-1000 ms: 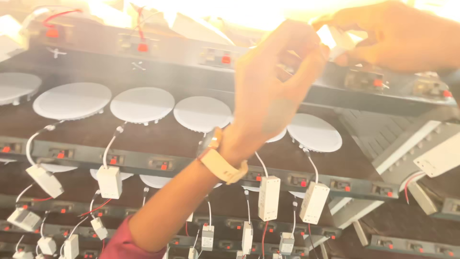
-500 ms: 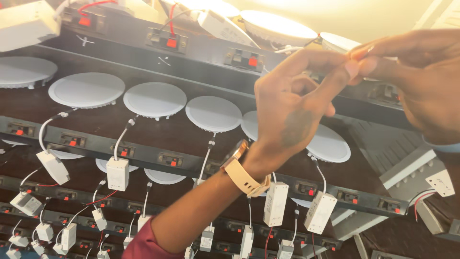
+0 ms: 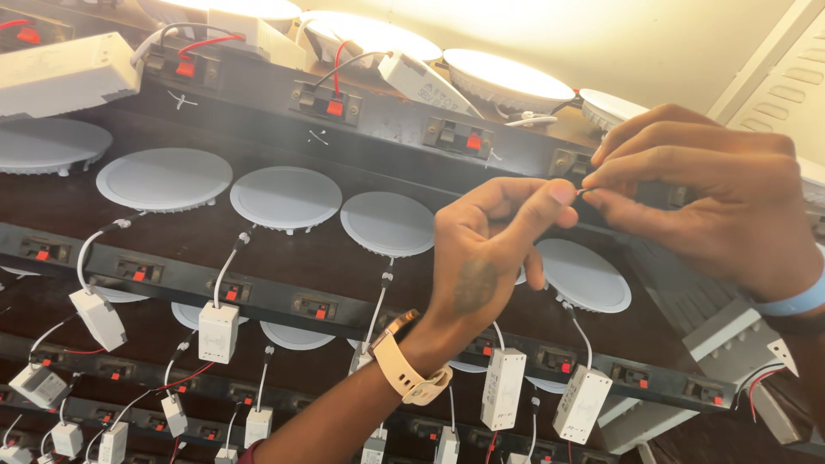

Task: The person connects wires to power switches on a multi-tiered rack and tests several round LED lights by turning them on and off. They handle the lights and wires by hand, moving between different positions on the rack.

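Both hands pinch a thin wire end in front of a test rack of round LED panel lights.

Far left: white driver box on the top rail, unlit round panels in a row below, small white drivers hanging on cords from the lower rail. Centre: left hand, beige watch on the wrist, thumb and forefinger closed on a thin wire tip, other fingers curled. Right hand, blue wristband, fingertips pinched on the same tip, touching the left thumb; the wire itself is barely visible. Lit panels glow along the top behind.
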`<move>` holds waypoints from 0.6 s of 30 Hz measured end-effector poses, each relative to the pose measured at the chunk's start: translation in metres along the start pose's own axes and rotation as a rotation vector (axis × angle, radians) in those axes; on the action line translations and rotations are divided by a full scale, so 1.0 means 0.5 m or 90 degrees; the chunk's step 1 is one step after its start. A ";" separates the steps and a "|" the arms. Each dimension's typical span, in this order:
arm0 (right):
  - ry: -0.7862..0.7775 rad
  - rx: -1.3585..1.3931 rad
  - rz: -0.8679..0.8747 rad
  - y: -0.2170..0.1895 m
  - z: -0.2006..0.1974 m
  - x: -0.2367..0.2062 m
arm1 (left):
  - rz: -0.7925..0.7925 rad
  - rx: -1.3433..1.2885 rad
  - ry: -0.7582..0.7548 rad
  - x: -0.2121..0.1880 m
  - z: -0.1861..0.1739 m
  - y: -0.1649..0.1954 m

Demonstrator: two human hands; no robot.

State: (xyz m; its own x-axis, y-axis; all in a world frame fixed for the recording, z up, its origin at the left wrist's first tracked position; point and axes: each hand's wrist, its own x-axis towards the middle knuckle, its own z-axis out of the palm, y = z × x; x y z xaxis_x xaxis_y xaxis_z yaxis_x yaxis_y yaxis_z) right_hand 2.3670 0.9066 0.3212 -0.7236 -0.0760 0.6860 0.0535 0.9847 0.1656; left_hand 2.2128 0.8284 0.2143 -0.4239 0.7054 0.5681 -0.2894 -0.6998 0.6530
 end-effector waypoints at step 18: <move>0.019 -0.052 0.026 -0.047 0.042 0.108 | 0.313 0.345 0.091 -0.018 -0.123 -0.007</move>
State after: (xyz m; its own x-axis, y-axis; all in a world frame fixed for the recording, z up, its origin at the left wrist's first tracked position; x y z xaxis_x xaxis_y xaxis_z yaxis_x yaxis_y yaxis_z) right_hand 2.3122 0.8827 0.3396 -0.6993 -0.0414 0.7136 0.1400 0.9711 0.1935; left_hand 2.1648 0.8178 0.1760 -0.5133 0.2785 0.8118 0.4101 -0.7513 0.5171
